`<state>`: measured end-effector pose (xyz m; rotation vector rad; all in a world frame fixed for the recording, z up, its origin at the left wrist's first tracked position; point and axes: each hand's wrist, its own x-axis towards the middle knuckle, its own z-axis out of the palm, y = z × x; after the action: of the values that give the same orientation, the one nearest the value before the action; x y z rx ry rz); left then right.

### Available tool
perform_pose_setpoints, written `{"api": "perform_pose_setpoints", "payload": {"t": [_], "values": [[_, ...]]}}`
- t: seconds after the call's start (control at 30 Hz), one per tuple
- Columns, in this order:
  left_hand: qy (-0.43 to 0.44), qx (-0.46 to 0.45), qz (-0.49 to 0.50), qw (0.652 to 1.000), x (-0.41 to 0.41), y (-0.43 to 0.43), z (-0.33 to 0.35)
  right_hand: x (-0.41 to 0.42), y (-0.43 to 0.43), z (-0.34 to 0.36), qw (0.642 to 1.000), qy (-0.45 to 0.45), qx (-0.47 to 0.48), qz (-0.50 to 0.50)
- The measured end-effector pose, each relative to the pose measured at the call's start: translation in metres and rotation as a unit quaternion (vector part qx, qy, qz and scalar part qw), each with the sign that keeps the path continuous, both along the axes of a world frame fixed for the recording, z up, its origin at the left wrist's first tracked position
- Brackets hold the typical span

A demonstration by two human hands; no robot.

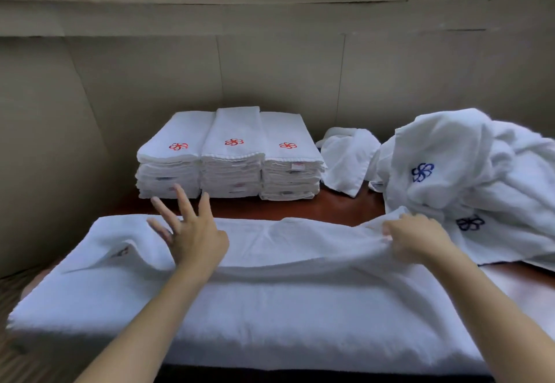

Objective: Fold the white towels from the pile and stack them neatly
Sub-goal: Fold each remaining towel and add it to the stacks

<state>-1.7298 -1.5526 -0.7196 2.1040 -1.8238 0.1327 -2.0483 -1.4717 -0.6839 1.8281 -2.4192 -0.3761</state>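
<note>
Left hand (192, 232) spread open over the long towel (270, 298); right hand (417, 238) pinches its far edge. Bare desk (300, 207) strip beyond the hands, then folded stacks (231, 154).

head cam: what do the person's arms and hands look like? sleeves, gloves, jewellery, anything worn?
Both forearms are bare up to the bottom frame edge: no sleeve shows. The left hand and the right hand wear no gloves. No rings, watch, bracelet or wristband are visible on either wrist or on the fingers that show. No tape, markers or cables on the arms. Nails look short and unpainted, though the picture is soft there.
</note>
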Motion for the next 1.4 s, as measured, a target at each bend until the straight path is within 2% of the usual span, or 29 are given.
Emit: {"api": "perform_pose_setpoints", "payload": {"t": [0.07, 0.13, 0.23, 0.33, 0.4, 0.5, 0.57, 0.67, 0.7, 0.73, 0.8, 0.83, 0.87, 0.9, 0.93, 1.0, 1.03, 1.07, 1.1, 1.2, 1.3, 1.4], "values": [[-0.002, 0.017, -0.126, 0.992, -0.020, -0.004, 0.003, -0.010, 0.003, 0.006, 0.998, -0.030, -0.051, -0.034], [0.017, 0.112, -0.249, 0.962, -0.043, -0.005, 0.002, -0.028, 0.008, 0.009, 0.992, -0.085, -0.069, -0.068], [-0.018, 0.212, -0.309, 0.927, -0.076, 0.002, -0.011, -0.062, 0.014, 0.006, 0.966, -0.222, -0.074, -0.109], [-0.029, 0.235, -0.345, 0.908, -0.102, 0.010, -0.019, -0.071, 0.013, -0.009, 0.866, -0.437, -0.111, -0.217], [-0.033, 0.229, -0.385, 0.893, -0.117, 0.018, -0.019, -0.070, 0.008, -0.021, 0.801, -0.516, -0.167, -0.253], [-0.045, 0.240, -0.437, 0.866, -0.137, 0.030, -0.019, -0.066, 0.002, -0.027, 0.755, -0.560, -0.213, -0.269], [-0.048, 0.243, -0.463, 0.851, -0.146, 0.037, -0.019, -0.064, 0.002, -0.026, 0.722, -0.608, -0.202, -0.262], [-0.048, 0.233, -0.504, 0.830, -0.156, 0.046, -0.020, -0.058, 0.000, -0.029, 0.692, -0.659, -0.193, -0.224], [-0.047, 0.229, -0.515, 0.825, -0.158, 0.049, -0.021, -0.056, 0.000, -0.027, 0.668, -0.685, -0.188, -0.220], [-0.046, 0.225, -0.522, 0.822, -0.161, 0.050, -0.023, -0.055, 0.001, -0.021, 0.630, -0.722, -0.181, -0.224], [-0.047, 0.222, -0.517, 0.825, -0.165, 0.049, -0.025, -0.062, 0.007, -0.002, 0.527, -0.801, -0.192, -0.208], [-0.037, 0.221, -0.511, 0.830, -0.168, 0.047, -0.023, -0.070, 0.013, 0.009, 0.489, -0.826, -0.206, -0.188], [-0.013, 0.219, -0.504, 0.835, -0.170, 0.045, -0.020, -0.080, 0.022, 0.018, 0.476, -0.838, -0.211, -0.164], [0.018, 0.217, -0.496, 0.841, -0.170, 0.042, -0.014, -0.088, 0.032, 0.025, 0.491, -0.837, -0.200, -0.136], [0.054, 0.208, -0.493, 0.843, -0.170, 0.039, -0.010, -0.095, 0.041, 0.028, 0.533, -0.821, -0.168, -0.117], [0.101, 0.204, -0.481, 0.847, -0.166, 0.029, -0.004, -0.101, 0.054, 0.026, 0.691, -0.708, -0.068, -0.133], [0.113, 0.203, -0.471, 0.851, -0.164, 0.024, -0.003, -0.102, 0.057, 0.022, 0.757, -0.633, -0.016, -0.160], [0.119, 0.201, -0.461, 0.856, -0.162, 0.021, -0.003, -0.103, 0.055, 0.015, 0.797, -0.573, 0.015, -0.191], [0.103, 0.194, -0.449, 0.866, -0.160, 0.017, -0.005, -0.103, 0.051, 0.007, 0.804, -0.550, 0.021, -0.226], [-0.001, 0.181, -0.403, 0.897, -0.154, 0.010, -0.019, -0.094, 0.030, -0.010, 0.770, -0.580, -0.069, -0.256], [-0.012, 0.196, -0.374, 0.907, -0.145, 0.008, -0.026, -0.085, 0.012, -0.019, 0.726, -0.629, -0.129, -0.245], [-0.023, 0.192, -0.355, 0.915, -0.135, 0.009, -0.030, -0.087, 0.006, -0.015, 0.693, -0.669, -0.076, -0.258]]}}
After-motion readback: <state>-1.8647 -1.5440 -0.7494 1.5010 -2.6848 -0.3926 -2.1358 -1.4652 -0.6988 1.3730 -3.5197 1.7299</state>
